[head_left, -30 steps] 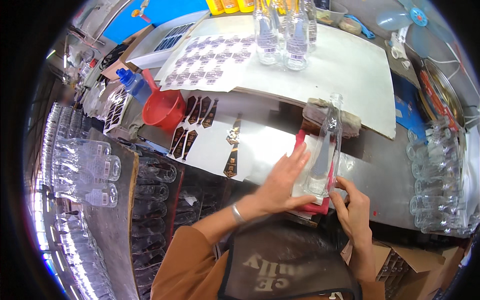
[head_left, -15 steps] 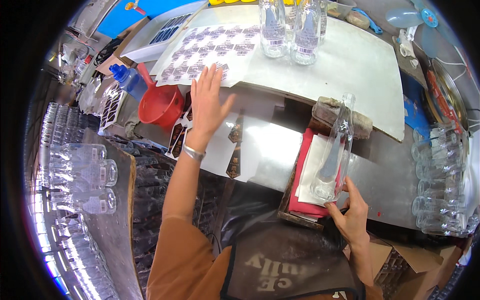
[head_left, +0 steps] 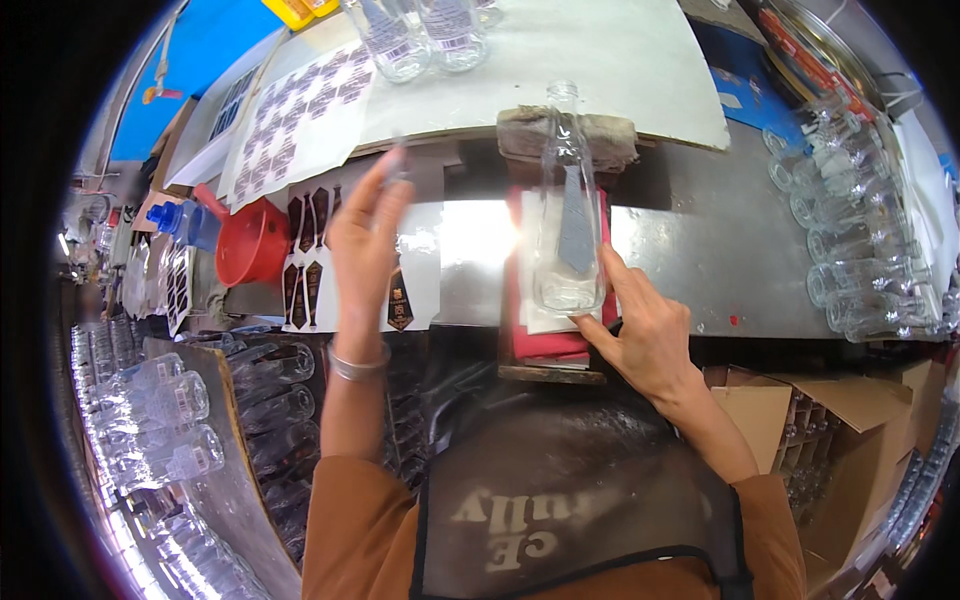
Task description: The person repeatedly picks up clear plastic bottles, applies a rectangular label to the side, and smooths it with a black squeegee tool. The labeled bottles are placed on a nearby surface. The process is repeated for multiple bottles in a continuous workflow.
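Bottle (head_left: 566,215) lies on a cloth (head_left: 545,330) at the counter (head_left: 700,240) edge. Label sheets (head_left: 345,265) lie left of it, funnel (head_left: 250,243) farther left. Empty bottles (head_left: 860,250) lie right.

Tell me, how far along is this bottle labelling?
Done: labelled bottles stand at the table's far edge. In hand: the right hand steadies a clear bottle lying on a red pad; the left hand hovers over a sticker sheet. Left: bare bottles wait at right.
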A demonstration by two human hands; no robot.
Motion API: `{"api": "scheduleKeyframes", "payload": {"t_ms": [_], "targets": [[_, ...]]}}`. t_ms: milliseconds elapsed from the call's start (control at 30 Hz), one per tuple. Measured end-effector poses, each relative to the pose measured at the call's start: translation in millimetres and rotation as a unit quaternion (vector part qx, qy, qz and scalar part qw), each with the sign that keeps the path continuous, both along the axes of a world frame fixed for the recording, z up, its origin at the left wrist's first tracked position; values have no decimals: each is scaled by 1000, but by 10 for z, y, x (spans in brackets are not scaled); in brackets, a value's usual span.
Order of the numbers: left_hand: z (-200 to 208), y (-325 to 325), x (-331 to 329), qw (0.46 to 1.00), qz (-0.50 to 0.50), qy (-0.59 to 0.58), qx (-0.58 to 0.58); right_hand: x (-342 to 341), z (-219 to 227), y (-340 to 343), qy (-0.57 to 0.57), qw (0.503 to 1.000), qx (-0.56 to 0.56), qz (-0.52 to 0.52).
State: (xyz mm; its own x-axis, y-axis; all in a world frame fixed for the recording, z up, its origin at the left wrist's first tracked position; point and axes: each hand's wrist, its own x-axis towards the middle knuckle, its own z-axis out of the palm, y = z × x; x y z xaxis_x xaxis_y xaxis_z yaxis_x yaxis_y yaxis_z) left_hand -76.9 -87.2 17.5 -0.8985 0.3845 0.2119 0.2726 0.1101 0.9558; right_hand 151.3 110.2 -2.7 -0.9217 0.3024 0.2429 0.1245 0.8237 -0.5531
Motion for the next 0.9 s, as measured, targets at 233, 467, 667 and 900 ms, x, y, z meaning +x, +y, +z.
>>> {"api": "scheduleKeyframes", "payload": {"t_ms": [233, 467, 667, 900], "targets": [[72, 461, 820, 851, -212, 414, -244, -6, -23, 52, 34, 999, 4, 24], [-83, 426, 750, 883, -261, 354, -165, 8, -146, 221, 32, 996, -59, 58], [-151, 651, 681, 904, -156, 342, -203, 2, -155, 433, 33, 985, -137, 101], [-197, 662, 733, 962, -158, 210, -78, -198, -11, 643, -68, 914, -398, 30]]}}
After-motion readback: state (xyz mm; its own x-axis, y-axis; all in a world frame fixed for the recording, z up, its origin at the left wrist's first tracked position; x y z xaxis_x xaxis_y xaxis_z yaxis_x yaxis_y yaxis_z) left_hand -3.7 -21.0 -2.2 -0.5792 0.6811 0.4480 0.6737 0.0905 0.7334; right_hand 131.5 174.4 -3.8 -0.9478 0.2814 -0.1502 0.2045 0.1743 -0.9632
